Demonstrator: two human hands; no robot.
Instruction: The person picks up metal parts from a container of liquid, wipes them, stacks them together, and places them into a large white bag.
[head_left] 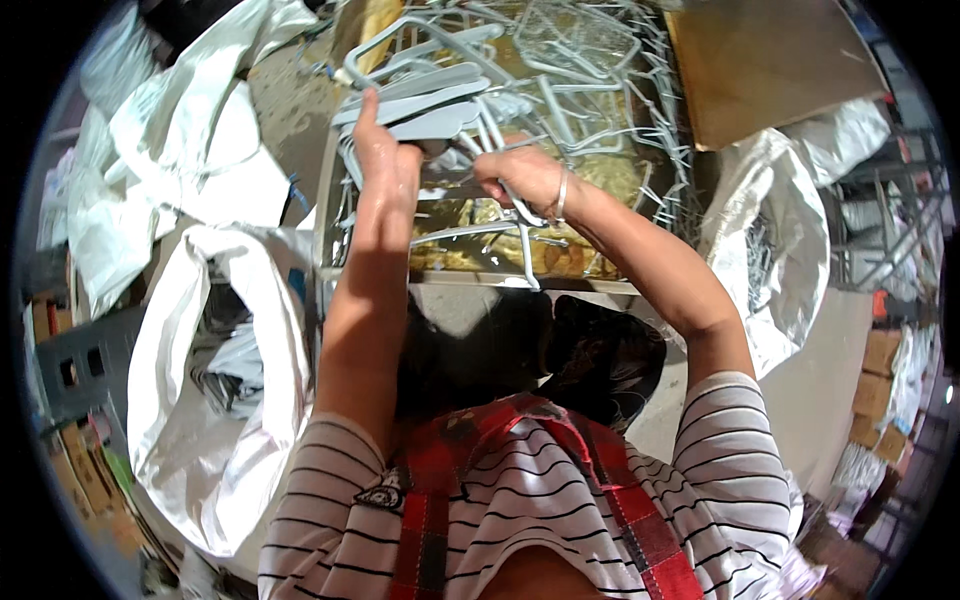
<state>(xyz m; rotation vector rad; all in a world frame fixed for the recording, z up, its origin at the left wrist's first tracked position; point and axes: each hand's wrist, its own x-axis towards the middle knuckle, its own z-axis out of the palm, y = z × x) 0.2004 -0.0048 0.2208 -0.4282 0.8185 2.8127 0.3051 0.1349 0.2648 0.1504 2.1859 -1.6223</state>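
Note:
My left hand (388, 165) is closed round the near end of a fanned stack of flat, grey, hanger-like pieces (430, 105), its thumb pointing up. To its right, my right hand (525, 178) has its fingers curled round a pale grey bent bar (522, 215), which slants down toward the near edge. Both hands are over a shallow metal-rimmed trough (450, 278) with wet, yellowish contents. The fingertips of my left hand are hidden behind the stack. More pale grey bent frames (560, 105) lie tangled farther back in the trough.
An open white sack (160, 400) with grey pieces inside stands at the left. Another white sack (800, 230) stands at the right, below a brown board (780, 70). Thin wire ends (672, 130) crowd the trough's right side. White sacking (190, 150) lies at the far left.

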